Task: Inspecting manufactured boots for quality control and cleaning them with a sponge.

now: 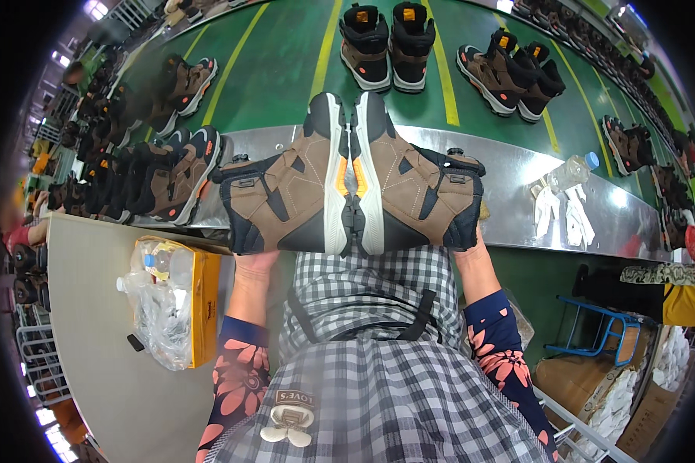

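Observation:
I hold two brown and black boots sole to sole in front of my chest, toes pointing away from me. My left hand (255,261) grips the left boot (286,189) from underneath at its ankle collar. Under the right boot (421,189), my right hand (471,251) grips the collar. The white and orange soles press together in the middle. Both forearms wear dark sleeves with pink flowers.
A green conveyor belt (270,77) with a metal edge (517,177) carries more boot pairs (386,46), (510,73). Several boots (162,174) crowd the left. A yellow box with clear plastic bags (174,297) lies on a grey table. A plastic bottle (567,170) and white gloves rest on the metal edge.

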Demonstrator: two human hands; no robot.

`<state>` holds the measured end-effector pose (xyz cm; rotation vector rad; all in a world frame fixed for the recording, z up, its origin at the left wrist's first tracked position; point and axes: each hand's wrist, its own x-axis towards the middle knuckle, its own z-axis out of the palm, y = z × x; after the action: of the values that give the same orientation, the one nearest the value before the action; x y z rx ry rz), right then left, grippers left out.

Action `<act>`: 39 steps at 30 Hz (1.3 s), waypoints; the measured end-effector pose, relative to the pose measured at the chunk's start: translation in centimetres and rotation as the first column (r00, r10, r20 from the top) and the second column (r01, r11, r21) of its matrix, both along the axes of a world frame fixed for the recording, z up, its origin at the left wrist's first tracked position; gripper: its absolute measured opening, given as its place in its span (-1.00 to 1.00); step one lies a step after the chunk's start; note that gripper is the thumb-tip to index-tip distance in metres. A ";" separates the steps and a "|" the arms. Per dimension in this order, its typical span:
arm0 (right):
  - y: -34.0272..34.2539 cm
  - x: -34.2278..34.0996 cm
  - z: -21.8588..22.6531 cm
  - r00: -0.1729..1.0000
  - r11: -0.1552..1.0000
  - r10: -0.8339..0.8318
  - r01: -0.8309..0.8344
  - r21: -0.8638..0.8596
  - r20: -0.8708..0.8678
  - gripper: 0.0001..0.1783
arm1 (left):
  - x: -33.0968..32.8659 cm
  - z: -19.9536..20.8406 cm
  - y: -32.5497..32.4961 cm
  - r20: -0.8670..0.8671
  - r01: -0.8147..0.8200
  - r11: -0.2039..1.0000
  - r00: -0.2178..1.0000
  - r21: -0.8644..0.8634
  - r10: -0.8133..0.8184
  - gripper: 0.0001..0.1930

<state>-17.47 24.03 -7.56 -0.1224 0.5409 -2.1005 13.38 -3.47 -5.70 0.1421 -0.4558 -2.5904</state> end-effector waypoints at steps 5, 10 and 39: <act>-0.7 0.0 0.7 1.000 1.000 0.010 -0.010 -0.004 -0.023 -0.55 | -0.6 1.4 0.1 0.078 -0.058 0.998 0.995 -0.009 0.059 -0.46; -1.1 -0.1 1.1 0.998 1.000 0.017 -0.017 0.009 -0.056 -0.55 | -0.8 2.4 0.1 0.120 -0.092 0.995 0.988 -0.038 0.096 -0.45; -2.5 8.6 6.1 -0.420 0.892 0.254 0.450 0.043 -0.871 -0.56 | -1.1 7.8 2.2 0.084 0.483 -0.352 0.674 -0.802 0.734 -0.40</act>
<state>-8.85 21.57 -1.47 -1.9859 2.1869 -1.2220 12.23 -1.28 2.15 0.5566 -2.5590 -0.5922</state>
